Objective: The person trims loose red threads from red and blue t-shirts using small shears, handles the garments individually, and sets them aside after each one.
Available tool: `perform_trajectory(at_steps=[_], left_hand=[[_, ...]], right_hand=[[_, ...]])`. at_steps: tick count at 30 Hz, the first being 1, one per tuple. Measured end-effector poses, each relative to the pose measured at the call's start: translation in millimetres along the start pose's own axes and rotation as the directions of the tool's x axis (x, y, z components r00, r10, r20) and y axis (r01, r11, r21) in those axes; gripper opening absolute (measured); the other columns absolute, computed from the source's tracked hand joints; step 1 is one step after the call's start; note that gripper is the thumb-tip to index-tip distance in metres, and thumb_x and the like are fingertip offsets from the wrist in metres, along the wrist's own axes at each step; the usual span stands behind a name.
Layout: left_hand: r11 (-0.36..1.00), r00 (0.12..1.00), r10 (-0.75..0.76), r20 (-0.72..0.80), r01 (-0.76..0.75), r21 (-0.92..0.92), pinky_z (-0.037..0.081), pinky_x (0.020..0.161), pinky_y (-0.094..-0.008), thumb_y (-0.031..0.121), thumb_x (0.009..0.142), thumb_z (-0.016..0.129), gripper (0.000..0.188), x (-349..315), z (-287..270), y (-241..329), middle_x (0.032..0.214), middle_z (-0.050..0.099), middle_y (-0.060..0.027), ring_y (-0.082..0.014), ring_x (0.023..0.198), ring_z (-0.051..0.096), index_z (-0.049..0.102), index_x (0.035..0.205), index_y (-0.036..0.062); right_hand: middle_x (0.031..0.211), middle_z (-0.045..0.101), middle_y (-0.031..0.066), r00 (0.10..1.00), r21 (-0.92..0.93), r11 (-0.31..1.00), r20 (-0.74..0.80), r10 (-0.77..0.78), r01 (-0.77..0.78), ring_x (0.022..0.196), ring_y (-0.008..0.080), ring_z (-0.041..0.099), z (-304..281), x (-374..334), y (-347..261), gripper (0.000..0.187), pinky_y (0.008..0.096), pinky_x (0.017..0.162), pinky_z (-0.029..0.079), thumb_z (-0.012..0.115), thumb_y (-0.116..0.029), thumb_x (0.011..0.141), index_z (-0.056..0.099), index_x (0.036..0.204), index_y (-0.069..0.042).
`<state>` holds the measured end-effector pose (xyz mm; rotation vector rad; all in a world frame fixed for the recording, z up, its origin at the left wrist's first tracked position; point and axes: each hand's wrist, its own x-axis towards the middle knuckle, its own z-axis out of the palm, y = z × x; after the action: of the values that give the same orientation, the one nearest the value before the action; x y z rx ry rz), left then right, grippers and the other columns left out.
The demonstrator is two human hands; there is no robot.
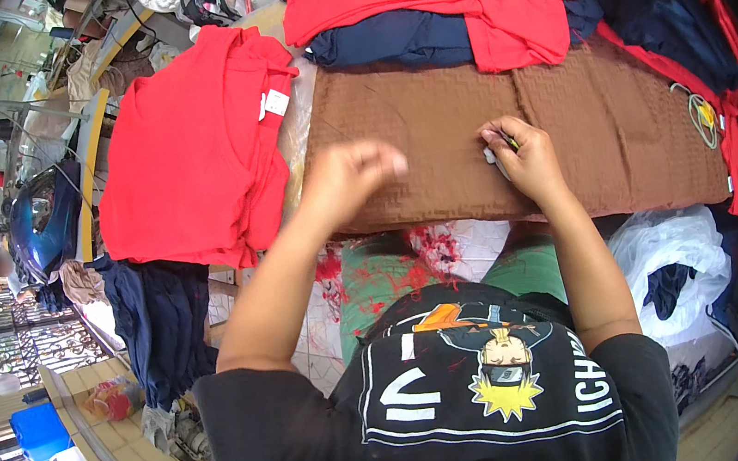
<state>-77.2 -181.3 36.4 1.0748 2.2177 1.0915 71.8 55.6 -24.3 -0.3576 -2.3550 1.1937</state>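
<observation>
The brown cloth (470, 147) lies flat on the table with red garments (191, 151) stacked beside it, the left hand (348, 177) blurred with fingers curled, the right hand (523, 159) pinching a small tool (495, 158) on it

one brown cloth (431, 134), two red garment stacks (183, 162), one white bag (676, 260)

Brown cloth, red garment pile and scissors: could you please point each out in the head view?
brown cloth (429, 120), head view, bare middle of its textured surface.
red garment pile (182, 152), head view, middle of the top garment.
scissors (702, 117), head view, the yellowish handles.
</observation>
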Motion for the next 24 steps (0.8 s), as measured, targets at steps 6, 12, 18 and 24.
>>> perform_trajectory(at_steps=[6,12,18,24], left_hand=[[0.516,0.652,-0.612,0.448,0.758,-0.398,0.051,0.080,-0.0291,0.025,0.091,0.066,0.028,-191,-10,-153,0.104,0.068,-0.0091,-0.0166,0.097,0.066,0.066,0.108,0.0025],[0.303,0.091,-0.894,0.439,0.844,0.442,0.048,0.091,-0.0393,0.047,0.089,0.058,0.054,-445,-18,-312,0.125,0.060,-0.0082,-0.0219,0.112,0.058,0.058,0.126,0.0069],[0.545,0.027,-0.794,0.607,0.472,0.693,0.048,0.092,-0.0326,0.041,0.093,0.055,0.045,-202,-27,-144,0.109,0.069,-0.0090,-0.0176,0.100,0.064,0.064,0.119,0.0060],[0.956,0.946,-0.082,0.314,0.164,-0.242,0.049,0.085,-0.0288,0.027,0.093,0.063,0.029,53,-58,10,0.099,0.068,-0.0039,-0.0124,0.092,0.062,0.066,0.107,0.0015]], right_hand=[[0.083,0.067,0.0141,1.000,0.047,0.999,0.023,0.000,-0.001,0.072,0.0283,0.065,-1,-1,-2,0.014,0.0349,0.066,0.050,0.064,-0.015,0.088,0.066,0.091,-0.002],[0.085,0.067,0.0139,0.999,0.042,0.999,0.029,0.013,-0.015,0.075,0.0280,0.066,-3,-2,-4,0.015,0.0349,0.067,0.050,0.063,-0.016,0.089,0.066,0.091,-0.002],[0.079,0.066,0.0102,0.996,0.146,0.985,0.033,0.083,-0.087,0.071,0.0208,0.065,-5,-2,3,0.012,0.0324,0.065,0.050,0.059,-0.011,0.091,0.065,0.098,-0.004],[0.078,0.065,0.0085,0.997,0.294,0.952,0.029,0.075,-0.081,0.071,0.0164,0.064,-4,-3,3,0.015,0.0305,0.066,0.050,0.055,-0.004,0.090,0.064,0.101,-0.004]])
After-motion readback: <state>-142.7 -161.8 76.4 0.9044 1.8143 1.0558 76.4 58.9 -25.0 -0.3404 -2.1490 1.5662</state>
